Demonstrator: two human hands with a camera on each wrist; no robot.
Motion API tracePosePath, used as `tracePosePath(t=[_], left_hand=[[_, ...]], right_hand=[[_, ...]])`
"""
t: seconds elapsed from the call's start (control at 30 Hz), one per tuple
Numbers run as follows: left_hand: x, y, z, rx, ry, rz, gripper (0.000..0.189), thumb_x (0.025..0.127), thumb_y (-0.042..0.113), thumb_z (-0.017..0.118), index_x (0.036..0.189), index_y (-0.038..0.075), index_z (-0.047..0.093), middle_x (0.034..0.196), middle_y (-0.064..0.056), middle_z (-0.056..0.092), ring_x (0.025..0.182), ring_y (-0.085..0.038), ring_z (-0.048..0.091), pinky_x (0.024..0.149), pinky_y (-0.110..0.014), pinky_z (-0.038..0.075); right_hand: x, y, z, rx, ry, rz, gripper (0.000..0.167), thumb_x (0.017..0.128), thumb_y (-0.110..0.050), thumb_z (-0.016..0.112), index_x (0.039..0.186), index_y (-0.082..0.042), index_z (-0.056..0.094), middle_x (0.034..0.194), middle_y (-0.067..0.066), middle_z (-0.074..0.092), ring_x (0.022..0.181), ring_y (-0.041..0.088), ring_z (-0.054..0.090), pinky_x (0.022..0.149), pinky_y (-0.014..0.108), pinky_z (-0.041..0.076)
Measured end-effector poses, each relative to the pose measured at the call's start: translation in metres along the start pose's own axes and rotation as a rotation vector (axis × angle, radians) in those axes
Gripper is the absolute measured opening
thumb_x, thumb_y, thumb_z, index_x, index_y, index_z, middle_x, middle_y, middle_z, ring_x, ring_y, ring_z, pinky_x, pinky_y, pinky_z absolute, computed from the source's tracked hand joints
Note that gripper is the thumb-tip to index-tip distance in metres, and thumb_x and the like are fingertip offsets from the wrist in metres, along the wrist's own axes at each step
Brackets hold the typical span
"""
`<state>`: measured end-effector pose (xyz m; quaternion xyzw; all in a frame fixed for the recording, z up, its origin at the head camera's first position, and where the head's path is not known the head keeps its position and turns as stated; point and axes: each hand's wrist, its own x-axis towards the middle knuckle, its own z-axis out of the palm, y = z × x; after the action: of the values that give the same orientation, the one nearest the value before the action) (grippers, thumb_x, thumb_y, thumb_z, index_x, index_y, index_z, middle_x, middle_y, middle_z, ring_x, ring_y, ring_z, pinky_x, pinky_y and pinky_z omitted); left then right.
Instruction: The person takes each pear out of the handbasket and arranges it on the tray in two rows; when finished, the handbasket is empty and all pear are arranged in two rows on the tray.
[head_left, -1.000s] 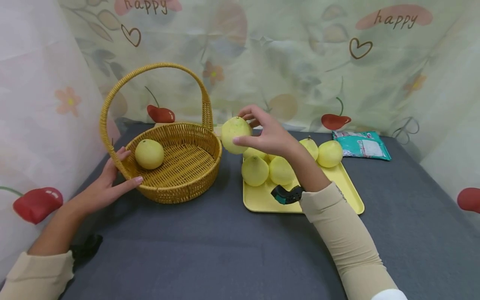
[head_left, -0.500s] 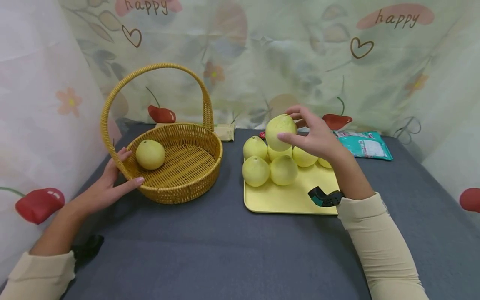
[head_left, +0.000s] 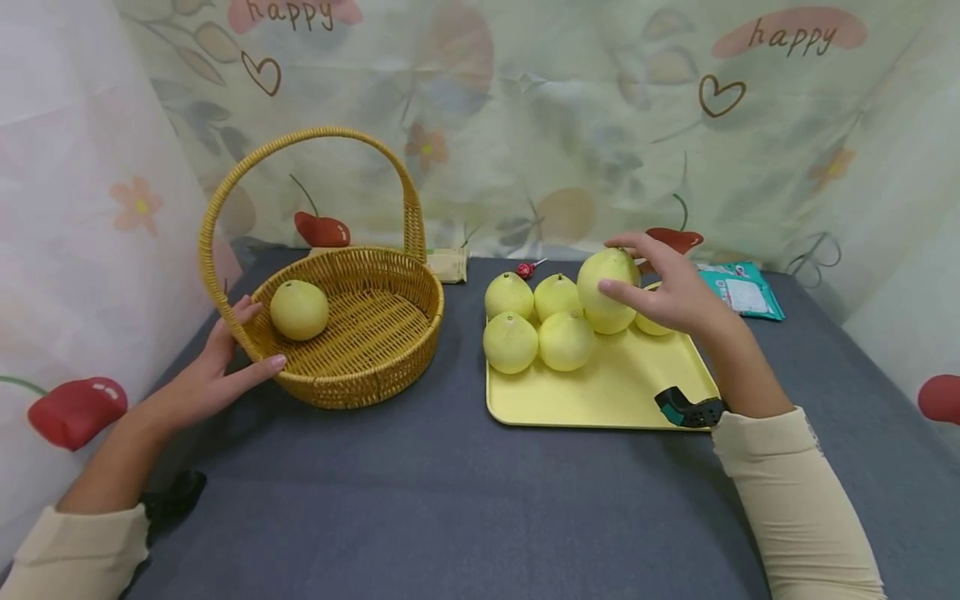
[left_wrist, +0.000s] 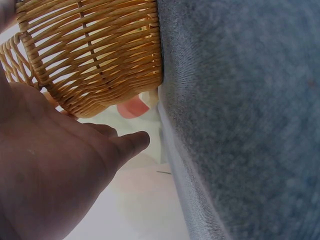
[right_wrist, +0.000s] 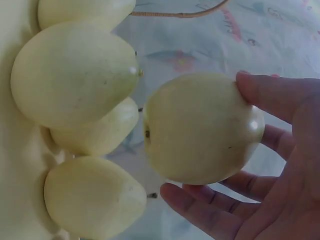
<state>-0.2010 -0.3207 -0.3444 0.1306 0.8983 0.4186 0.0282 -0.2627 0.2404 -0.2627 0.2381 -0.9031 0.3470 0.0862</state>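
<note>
My right hand (head_left: 671,287) holds a pale yellow pear (head_left: 606,292) between thumb and fingers over the tray's back right. In the right wrist view this held pear (right_wrist: 200,130) sits higher than the other pears (right_wrist: 75,75). Several pears (head_left: 510,342) are grouped on the yellow tray (head_left: 585,410). Spread fingers of my left hand (head_left: 198,379) touch the wicker basket (head_left: 360,387) at its left rim, beside the handle's foot; the palm stands off the wall in the left wrist view. One pear (head_left: 299,310) lies inside the basket, at its left side.
Behind the tray lies a red lollipop (head_left: 526,270). A beige packet (head_left: 448,265) lies behind the basket, and a teal packet (head_left: 746,292) at the back right. The basket's tall handle (head_left: 318,132) arches above it. Printed curtains (head_left: 525,125) hang at the back and sides.
My right hand, with the pear, has moved right from between basket and tray to the tray's right side, and slightly down. My left hand and the basket have stayed put.
</note>
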Motion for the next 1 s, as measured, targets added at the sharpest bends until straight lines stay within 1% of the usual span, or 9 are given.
tracePosePath(t=[0.1, 0.23, 0.33, 0.43, 0.57, 0.67, 0.77, 0.87, 1.0], left_hand=[[-0.001, 0.000, 0.000, -0.001, 0.003, 0.003, 0.092, 0.100, 0.030, 0.061, 0.161, 0.013, -0.005, 0.165, -0.010, -0.020, 0.147, -0.046, -0.008, 0.104, -0.079, 0.008], [-0.001, -0.001, 0.000, -0.002, 0.004, 0.014, 0.091, 0.100, 0.029, 0.061, 0.161, 0.012, -0.004, 0.165, -0.010, -0.020, 0.147, -0.047, -0.007, 0.104, -0.079, 0.008], [-0.001, 0.000, 0.000, -0.003, 0.003, 0.019, 0.091, 0.100, 0.028, 0.061, 0.161, 0.011, -0.004, 0.164, -0.011, -0.020, 0.147, -0.047, -0.008, 0.104, -0.079, 0.008], [0.000, 0.001, 0.001, -0.001, 0.002, 0.018, 0.091, 0.100, 0.029, 0.061, 0.161, 0.012, -0.004, 0.164, -0.011, -0.020, 0.147, -0.047, -0.008, 0.104, -0.079, 0.008], [0.000, 0.001, 0.000, 0.000, -0.003, 0.008, 0.092, 0.099, 0.030, 0.061, 0.160, 0.014, -0.005, 0.164, -0.011, -0.021, 0.147, -0.047, -0.008, 0.104, -0.079, 0.008], [0.000, 0.001, 0.000, -0.002, -0.003, 0.006, 0.092, 0.099, 0.030, 0.061, 0.160, 0.013, -0.005, 0.164, -0.011, -0.021, 0.147, -0.047, -0.009, 0.104, -0.079, 0.008], [0.000, 0.001, 0.001, -0.003, -0.002, 0.011, 0.091, 0.099, 0.030, 0.061, 0.160, 0.012, -0.005, 0.164, -0.012, -0.021, 0.147, -0.047, -0.009, 0.104, -0.079, 0.008], [0.000, 0.001, 0.001, -0.006, -0.002, 0.017, 0.091, 0.100, 0.029, 0.061, 0.160, 0.011, -0.005, 0.164, -0.012, -0.021, 0.147, -0.047, -0.009, 0.104, -0.079, 0.007], [0.000, 0.001, 0.001, -0.009, -0.003, 0.019, 0.091, 0.100, 0.029, 0.061, 0.160, 0.011, -0.005, 0.164, -0.012, -0.021, 0.147, -0.047, -0.009, 0.104, -0.079, 0.007]], right_hand=[[-0.003, 0.003, -0.003, -0.042, -0.034, 0.016, 0.050, 0.093, -0.023, 0.072, 0.138, -0.008, 0.054, 0.132, 0.013, 0.055, 0.112, 0.038, 0.056, 0.090, 0.054, 0.047], [-0.007, 0.007, -0.006, -0.125, -0.122, 0.041, 0.048, 0.091, -0.026, 0.075, 0.132, -0.010, 0.056, 0.125, 0.014, 0.058, 0.110, 0.038, 0.058, 0.088, 0.054, 0.047], [-0.009, 0.011, -0.009, -0.165, -0.192, 0.048, 0.049, 0.090, -0.029, 0.077, 0.128, -0.009, 0.054, 0.125, 0.015, 0.059, 0.113, 0.038, 0.057, 0.091, 0.055, 0.047], [-0.012, 0.011, -0.011, -0.190, -0.250, 0.089, 0.053, 0.089, -0.034, 0.078, 0.126, -0.007, 0.052, 0.126, 0.018, 0.057, 0.113, 0.038, 0.057, 0.090, 0.054, 0.049], [-0.014, 0.013, -0.009, -0.248, -0.328, 0.156, 0.057, 0.086, -0.042, 0.079, 0.123, -0.008, 0.051, 0.124, 0.023, 0.057, 0.104, 0.036, 0.060, 0.084, 0.050, 0.051], [-0.013, 0.015, -0.005, -0.287, -0.383, 0.170, 0.056, 0.084, -0.042, 0.080, 0.118, -0.008, 0.051, 0.120, 0.022, 0.059, 0.099, 0.032, 0.060, 0.080, 0.046, 0.051], [-0.013, 0.018, -0.002, -0.294, -0.418, 0.179, 0.055, 0.083, -0.040, 0.081, 0.114, -0.007, 0.050, 0.115, 0.021, 0.060, 0.093, 0.029, 0.059, 0.075, 0.042, 0.050], [-0.014, 0.019, -0.001, -0.283, -0.431, 0.203, 0.056, 0.082, -0.040, 0.082, 0.112, -0.007, 0.049, 0.113, 0.020, 0.060, 0.089, 0.028, 0.057, 0.072, 0.040, 0.048], [-0.016, 0.018, -0.002, -0.272, -0.459, 0.226, 0.060, 0.080, -0.042, 0.084, 0.114, -0.006, 0.049, 0.116, 0.020, 0.058, 0.094, 0.029, 0.057, 0.076, 0.042, 0.049]])
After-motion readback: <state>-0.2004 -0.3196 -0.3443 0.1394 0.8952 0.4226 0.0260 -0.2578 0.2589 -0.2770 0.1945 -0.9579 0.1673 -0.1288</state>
